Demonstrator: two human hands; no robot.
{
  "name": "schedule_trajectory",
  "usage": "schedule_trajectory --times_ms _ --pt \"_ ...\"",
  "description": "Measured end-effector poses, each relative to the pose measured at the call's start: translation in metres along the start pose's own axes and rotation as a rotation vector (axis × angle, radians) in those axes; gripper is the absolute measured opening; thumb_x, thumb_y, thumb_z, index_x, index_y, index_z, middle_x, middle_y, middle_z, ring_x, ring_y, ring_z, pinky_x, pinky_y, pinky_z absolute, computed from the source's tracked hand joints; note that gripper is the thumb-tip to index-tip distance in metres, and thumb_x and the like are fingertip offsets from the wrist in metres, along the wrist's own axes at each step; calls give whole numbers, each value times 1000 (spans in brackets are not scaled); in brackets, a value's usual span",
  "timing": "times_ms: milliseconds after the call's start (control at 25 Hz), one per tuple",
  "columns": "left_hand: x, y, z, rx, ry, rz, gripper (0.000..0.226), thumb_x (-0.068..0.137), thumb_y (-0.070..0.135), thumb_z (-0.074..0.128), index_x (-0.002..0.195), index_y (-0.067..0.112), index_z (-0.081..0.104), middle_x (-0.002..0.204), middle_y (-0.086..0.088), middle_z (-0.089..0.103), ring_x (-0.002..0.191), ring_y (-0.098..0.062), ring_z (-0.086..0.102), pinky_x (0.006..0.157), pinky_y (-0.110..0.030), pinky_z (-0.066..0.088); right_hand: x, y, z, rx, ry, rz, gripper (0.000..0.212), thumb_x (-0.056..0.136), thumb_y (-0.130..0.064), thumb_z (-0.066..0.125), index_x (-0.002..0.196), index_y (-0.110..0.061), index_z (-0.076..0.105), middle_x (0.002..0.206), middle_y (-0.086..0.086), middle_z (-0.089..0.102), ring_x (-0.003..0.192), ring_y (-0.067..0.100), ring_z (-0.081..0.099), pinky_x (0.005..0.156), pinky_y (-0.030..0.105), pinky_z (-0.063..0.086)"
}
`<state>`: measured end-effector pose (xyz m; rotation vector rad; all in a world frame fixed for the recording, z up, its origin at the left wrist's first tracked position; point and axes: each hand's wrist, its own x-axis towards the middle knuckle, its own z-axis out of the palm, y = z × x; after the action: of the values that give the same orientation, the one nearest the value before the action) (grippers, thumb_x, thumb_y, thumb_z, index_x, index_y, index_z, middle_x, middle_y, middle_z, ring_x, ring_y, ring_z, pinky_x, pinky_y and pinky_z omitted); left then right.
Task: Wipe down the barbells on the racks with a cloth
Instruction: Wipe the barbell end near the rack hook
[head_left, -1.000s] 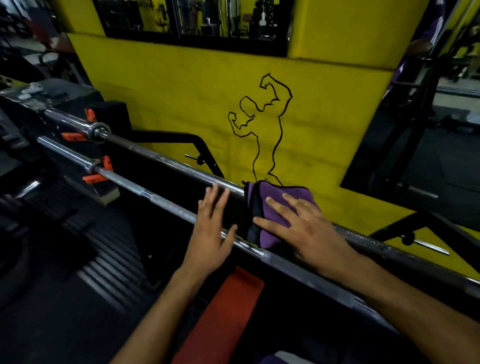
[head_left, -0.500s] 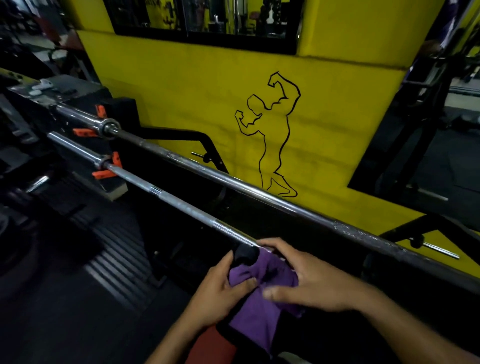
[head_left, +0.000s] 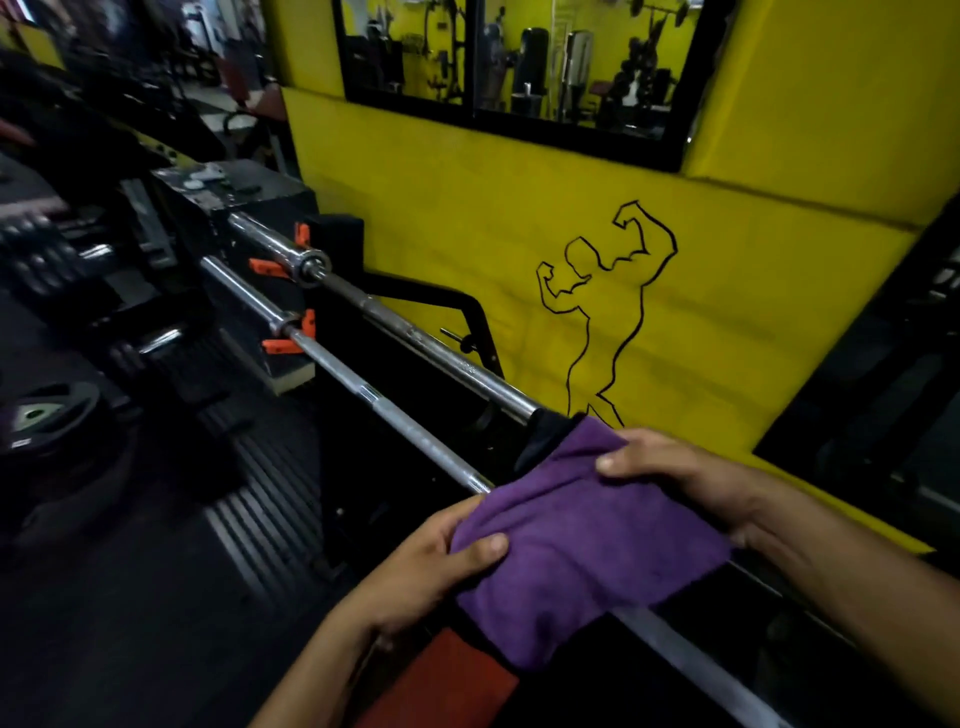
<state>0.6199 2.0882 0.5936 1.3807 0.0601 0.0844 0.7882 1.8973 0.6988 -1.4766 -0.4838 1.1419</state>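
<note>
A purple cloth lies spread across two barbells, the near bar and the far bar, which run side by side from upper left to lower right. The left hand has its grip clenched on the cloth's left edge at the near bar. The right hand grips the cloth's far edge over the far bar. Leftward both bars are bare up to the orange clips. A yellow wall stands just behind.
</note>
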Motion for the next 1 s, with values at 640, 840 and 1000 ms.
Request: schedule_trajectory --times_ms 640,840,1000 --pt "179 49 -136 924 668 -86 81 99 69 33 160 16 23 168 -8 16 156 -23 9 127 -47 10 99 -59 -118 352 302 -86 33 98 -31 50 88 -17 77 79 -1 77 62 14 73 49 24 57" --pt "209 39 -133 1033 574 -211 73 106 56 29 161 12 12 169 -6 -10 151 -22 -27 123 -47 -11 154 -44 -118 275 239 -56 25 93 -30 56 106 -14 70 89 4 77 69 21 74 62 31 58" --pt "210 34 -133 1096 635 -220 65 109 44 28 162 11 8 169 -8 -7 152 -24 -23 123 -51 -6 186 -11 -52 218 24 87 32 90 -36 61 102 -7 71 93 12 73 77 25 69 75 33 54"
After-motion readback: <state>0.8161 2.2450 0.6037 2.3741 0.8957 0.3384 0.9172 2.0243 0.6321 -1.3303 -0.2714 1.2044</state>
